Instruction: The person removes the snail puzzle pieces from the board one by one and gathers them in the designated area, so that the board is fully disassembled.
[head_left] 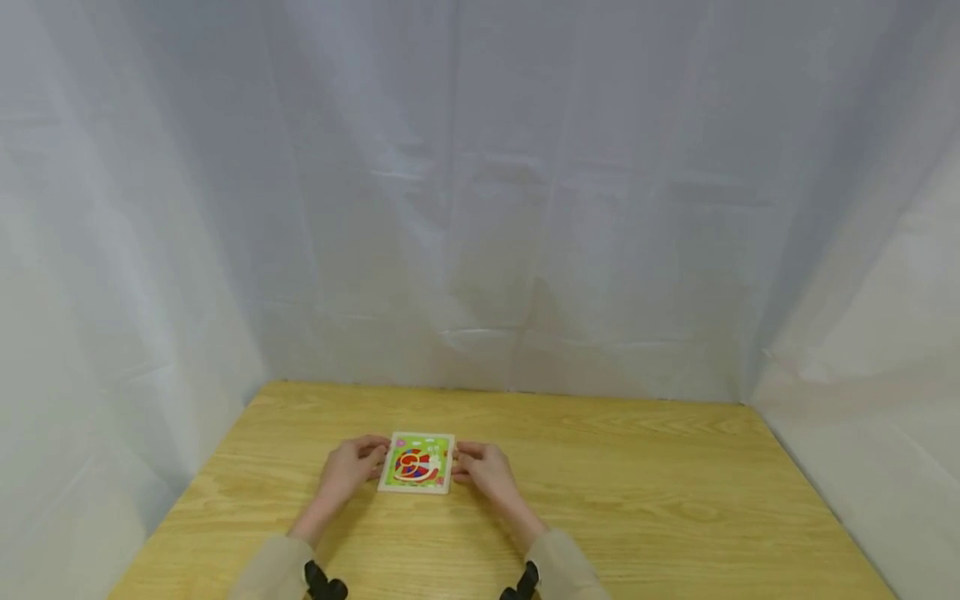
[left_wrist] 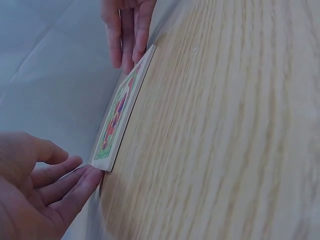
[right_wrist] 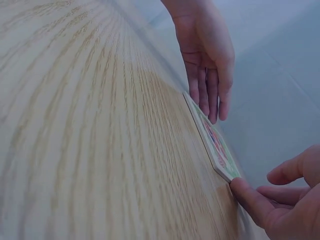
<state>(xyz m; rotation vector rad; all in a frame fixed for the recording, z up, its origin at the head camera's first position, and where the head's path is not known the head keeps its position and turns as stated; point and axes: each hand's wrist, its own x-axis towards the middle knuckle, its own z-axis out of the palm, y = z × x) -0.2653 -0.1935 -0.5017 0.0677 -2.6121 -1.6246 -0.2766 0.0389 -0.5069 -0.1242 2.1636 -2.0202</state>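
Observation:
A square wooden puzzle board (head_left: 416, 463) with a snail picture in red, blue and white on green lies flat on the table. My left hand (head_left: 349, 468) is at its left edge, the fingertips touching the pale rim. At the opposite edge is my right hand (head_left: 484, 471), its fingertips against the board's side. In the left wrist view the left fingers (left_wrist: 75, 192) reach to the board's near corner, thumb held apart. The right wrist view shows the right index finger (right_wrist: 250, 199) meeting the board's corner, with the thumb raised clear of it.
The wood-grain table (head_left: 637, 492) extends to both sides of the board. Pale sheeting (head_left: 495, 208) hangs behind the table and along its left and right sides. Black straps (head_left: 324, 583) show at the sleeves.

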